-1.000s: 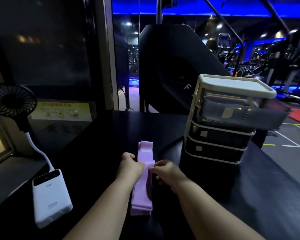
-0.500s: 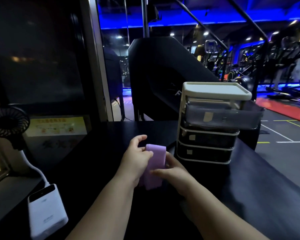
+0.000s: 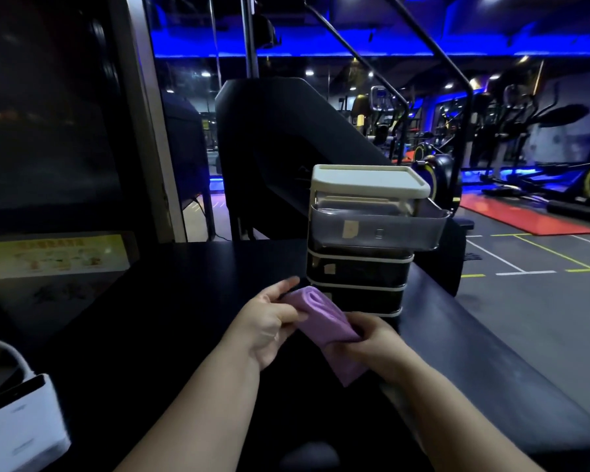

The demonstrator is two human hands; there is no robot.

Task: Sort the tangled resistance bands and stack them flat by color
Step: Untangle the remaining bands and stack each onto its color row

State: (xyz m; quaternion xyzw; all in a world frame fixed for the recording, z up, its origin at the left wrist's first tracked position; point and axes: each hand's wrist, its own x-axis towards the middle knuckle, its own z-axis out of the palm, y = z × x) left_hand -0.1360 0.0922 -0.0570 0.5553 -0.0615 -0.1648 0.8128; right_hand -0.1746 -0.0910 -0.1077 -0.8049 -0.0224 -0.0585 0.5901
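I see my left hand (image 3: 269,321) and right hand (image 3: 372,342) both pinching the purple band (image 3: 324,321), held above the black table (image 3: 184,294) just near the drawer unit (image 3: 365,240).

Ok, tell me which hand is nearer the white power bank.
Left. The left hand holds the purple band right of the power bank; the right hand grips it farther right.

Reaching forward side by side, the left hand (image 3: 269,323) pinches the far end and the right hand (image 3: 372,344) curls round the near part of a folded lilac fabric resistance band (image 3: 322,321).
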